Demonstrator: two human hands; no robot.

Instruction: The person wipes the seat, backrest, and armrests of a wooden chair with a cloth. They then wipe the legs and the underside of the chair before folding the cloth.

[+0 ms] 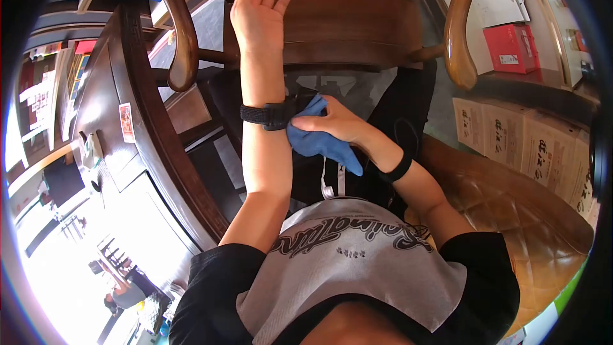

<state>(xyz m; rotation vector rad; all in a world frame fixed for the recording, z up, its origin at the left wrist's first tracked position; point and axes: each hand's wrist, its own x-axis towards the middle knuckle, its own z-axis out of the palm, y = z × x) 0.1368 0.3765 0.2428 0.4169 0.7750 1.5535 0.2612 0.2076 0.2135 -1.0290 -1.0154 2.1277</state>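
My left hand reaches forward over the wooden armchair, its fingers stretched out and slightly bent, with nothing in them. A black strap with a small dark module circles the left wrist. My right hand grips a crumpled blue cloth next to that strap, at the inner side of my left forearm. One corner of the cloth hangs down toward my lap. Another black band sits around my right wrist.
To the left stands a dark wooden cabinet bearing a small red card. On the right are a red box, several cardboard cartons and a brown padded leather seat. Another person appears far off at lower left.
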